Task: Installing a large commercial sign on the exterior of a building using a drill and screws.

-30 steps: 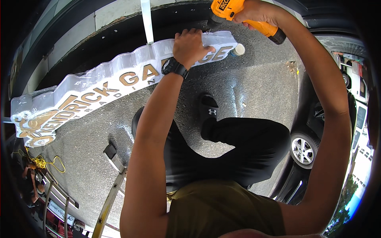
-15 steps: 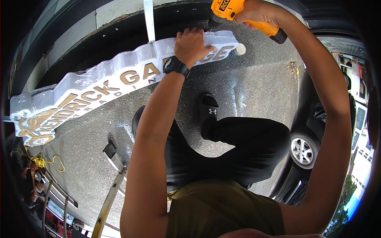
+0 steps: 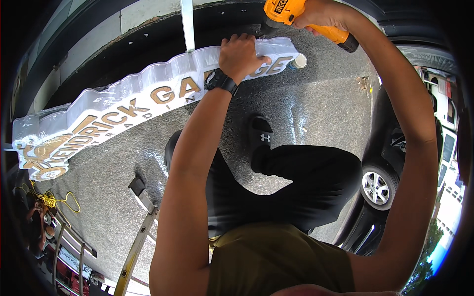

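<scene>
A long white sign [image 3: 143, 107] with raised brown letters, wrapped in clear plastic, stretches from the far left to the upper middle. My left hand [image 3: 241, 59] grips it near its right end, fingers over the far edge and thumb along the front face. In my right hand [image 3: 323, 16] is an orange and black cordless drill [image 3: 285, 11], held by its handle. The drill's black chuck points down at the sign's far edge, just right of my left fingers. Whatever bit or screw sits at its tip is too small to make out.
A metal strip [image 3: 188, 27] rises behind the sign. A small round tub [image 3: 299, 60] stands by its right end. At lower left are a ladder [image 3: 133, 254] and yellow cord [image 3: 48, 199]. A black car's wheel [image 3: 376, 187] is on the right. Another person [image 3: 38, 222] is far left.
</scene>
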Available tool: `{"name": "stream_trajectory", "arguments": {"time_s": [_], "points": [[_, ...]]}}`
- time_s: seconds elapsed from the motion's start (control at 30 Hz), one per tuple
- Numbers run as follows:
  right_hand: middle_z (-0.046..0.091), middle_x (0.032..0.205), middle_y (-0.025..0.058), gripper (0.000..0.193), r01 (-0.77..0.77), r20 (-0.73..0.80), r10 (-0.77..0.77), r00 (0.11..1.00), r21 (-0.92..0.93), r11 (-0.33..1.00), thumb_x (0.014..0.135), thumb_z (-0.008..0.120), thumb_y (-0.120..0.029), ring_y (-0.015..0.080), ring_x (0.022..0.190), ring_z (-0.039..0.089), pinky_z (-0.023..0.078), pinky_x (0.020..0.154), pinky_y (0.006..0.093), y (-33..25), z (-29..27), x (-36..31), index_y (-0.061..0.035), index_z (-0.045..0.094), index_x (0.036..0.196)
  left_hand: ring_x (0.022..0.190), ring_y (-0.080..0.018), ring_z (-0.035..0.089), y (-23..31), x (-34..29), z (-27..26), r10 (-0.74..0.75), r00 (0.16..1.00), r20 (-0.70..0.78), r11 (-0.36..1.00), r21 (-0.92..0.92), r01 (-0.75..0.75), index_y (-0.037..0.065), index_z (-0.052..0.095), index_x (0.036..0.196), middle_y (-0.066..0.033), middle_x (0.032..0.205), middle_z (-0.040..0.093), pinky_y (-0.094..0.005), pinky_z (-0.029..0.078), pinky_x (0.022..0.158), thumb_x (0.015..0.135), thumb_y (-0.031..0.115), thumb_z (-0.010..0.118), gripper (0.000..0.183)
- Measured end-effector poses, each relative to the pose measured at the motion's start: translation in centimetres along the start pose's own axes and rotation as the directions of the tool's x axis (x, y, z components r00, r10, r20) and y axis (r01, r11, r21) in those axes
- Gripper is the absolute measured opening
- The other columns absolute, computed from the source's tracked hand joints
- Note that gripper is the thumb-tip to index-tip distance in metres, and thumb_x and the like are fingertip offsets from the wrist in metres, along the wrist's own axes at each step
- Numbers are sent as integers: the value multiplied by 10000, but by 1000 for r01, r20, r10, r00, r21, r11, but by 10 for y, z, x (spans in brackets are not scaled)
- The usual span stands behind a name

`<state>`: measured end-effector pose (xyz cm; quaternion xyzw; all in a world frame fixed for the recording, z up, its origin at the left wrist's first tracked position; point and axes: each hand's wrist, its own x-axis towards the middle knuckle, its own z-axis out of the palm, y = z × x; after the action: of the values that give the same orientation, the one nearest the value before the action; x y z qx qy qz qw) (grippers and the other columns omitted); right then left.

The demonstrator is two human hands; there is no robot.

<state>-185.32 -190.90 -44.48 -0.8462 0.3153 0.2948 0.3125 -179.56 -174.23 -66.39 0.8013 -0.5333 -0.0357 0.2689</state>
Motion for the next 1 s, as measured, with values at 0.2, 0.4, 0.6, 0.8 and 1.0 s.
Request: {"name": "stream_trajectory", "arguments": {"time_s": [0.2,0.4,0.6,0.8,1.0], "points": [[644,780,64,280,54,129,-79,988,183,982,809,733,-86,168,630,607,510,577,305,33,-15,18,-14,654,1068,1066,-274,646,5,5,-3,-18,993,116,1000,8,17,72,701,1137,-73,1090,704,-483,483,912,703,662,781,738],[655,804,67,308,28,4,-28,1000,-13,1000,805,738,-82,169,645,614,522,583,310,9,-3,5,-18,660,1095,1059,-269,647,2,2,-4,-19,995,100,1000,16,18,67,698,1128,-73,1084,704,-475,486,908,710,660,778,730],[661,811,71,309,99,185,-162,969,308,946,801,746,-77,169,662,625,536,571,306,51,-22,29,-10,666,1092,1053,-274,647,9,7,-2,-8,995,97,1000,5,7,62,697,1111,-73,1072,704,-476,485,904,710,662,776,726],[657,789,71,296,18,-11,-18,1000,-29,999,805,745,-74,171,639,622,534,558,307,10,-2,12,-6,669,1083,1002,-262,652,2,2,-1,-6,999,36,1000,2,6,68,713,1011,-63,1008,706,-458,480,876,700,616,798,636],[656,787,69,268,4,-16,-5,1000,-33,999,818,743,-74,166,647,621,533,571,302,12,-4,9,-7,668,1067,1002,-261,653,5,3,0,-4,1000,23,1000,14,3,69,714,1007,-61,1004,707,-451,482,874,700,613,804,631]]}}
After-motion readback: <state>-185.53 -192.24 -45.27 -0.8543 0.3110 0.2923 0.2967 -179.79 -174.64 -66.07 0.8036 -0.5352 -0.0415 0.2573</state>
